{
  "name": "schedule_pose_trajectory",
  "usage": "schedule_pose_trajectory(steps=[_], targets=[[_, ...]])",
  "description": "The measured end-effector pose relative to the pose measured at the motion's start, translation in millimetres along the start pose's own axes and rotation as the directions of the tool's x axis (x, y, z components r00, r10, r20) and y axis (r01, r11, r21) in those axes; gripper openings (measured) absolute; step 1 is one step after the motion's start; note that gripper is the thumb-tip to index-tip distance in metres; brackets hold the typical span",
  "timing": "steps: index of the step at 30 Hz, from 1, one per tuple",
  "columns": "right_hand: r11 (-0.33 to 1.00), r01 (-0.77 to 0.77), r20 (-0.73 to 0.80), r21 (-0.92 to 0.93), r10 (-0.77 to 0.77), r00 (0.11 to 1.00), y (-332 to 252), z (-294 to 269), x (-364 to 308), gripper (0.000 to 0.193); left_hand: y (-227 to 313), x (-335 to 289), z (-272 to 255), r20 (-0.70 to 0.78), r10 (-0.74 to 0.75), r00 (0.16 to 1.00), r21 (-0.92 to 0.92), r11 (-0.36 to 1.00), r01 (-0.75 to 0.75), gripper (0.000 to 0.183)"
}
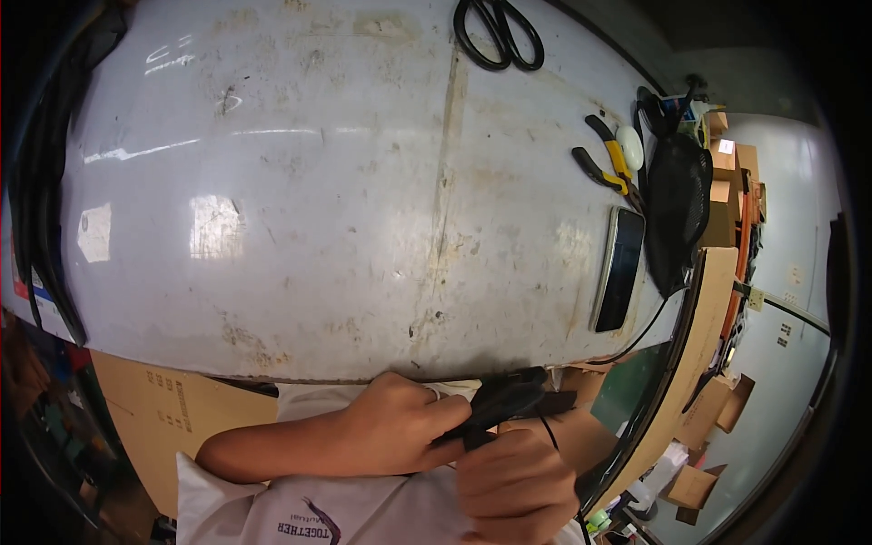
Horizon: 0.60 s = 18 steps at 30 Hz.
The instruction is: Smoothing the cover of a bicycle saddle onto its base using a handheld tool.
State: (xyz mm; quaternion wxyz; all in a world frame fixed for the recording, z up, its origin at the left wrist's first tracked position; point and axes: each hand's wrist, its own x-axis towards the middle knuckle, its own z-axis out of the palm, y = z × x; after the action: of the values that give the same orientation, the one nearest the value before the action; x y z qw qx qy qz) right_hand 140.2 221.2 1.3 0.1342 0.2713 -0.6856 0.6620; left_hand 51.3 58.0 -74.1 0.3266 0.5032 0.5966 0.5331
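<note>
My left hand point(400, 427) and my right hand point(513, 481) meet just below the near edge of the white worktable point(318, 227), in front of my white shirt. Both are closed around one black piece point(509, 400), a flat strip or small tool that sticks out to the right; its exact kind is hard to tell. A thin black cord point(548, 431) loops over my right hand near the wrist.
On the table lie black scissors point(500, 36) at the far edge, yellow-handled pliers point(604, 163), a white oval object point(629, 147) and a dark phone point(620, 268) at the right. A black mesh chair back point(679, 218), cardboard boxes point(718, 409) and cardboard sheets stand around.
</note>
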Motion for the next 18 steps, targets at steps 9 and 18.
schedule_pose_trajectory(steps=[9, 18], targets=[[0.959, 0.102, -0.578, -0.265, -0.243, 0.779, 8, 62, -17, 0.023, -1, 7, 7, -0.118, 0.021, 0.993, -0.057, 0.998, -0.028, 0.035], [-0.23, 0.299, 0.321, -0.926, -0.065, 0.945, -41, 0, -112, 0.027, 1, 4, 1, -0.072, -0.001, 0.997, -0.114, 0.993, -0.007, 0.027]])
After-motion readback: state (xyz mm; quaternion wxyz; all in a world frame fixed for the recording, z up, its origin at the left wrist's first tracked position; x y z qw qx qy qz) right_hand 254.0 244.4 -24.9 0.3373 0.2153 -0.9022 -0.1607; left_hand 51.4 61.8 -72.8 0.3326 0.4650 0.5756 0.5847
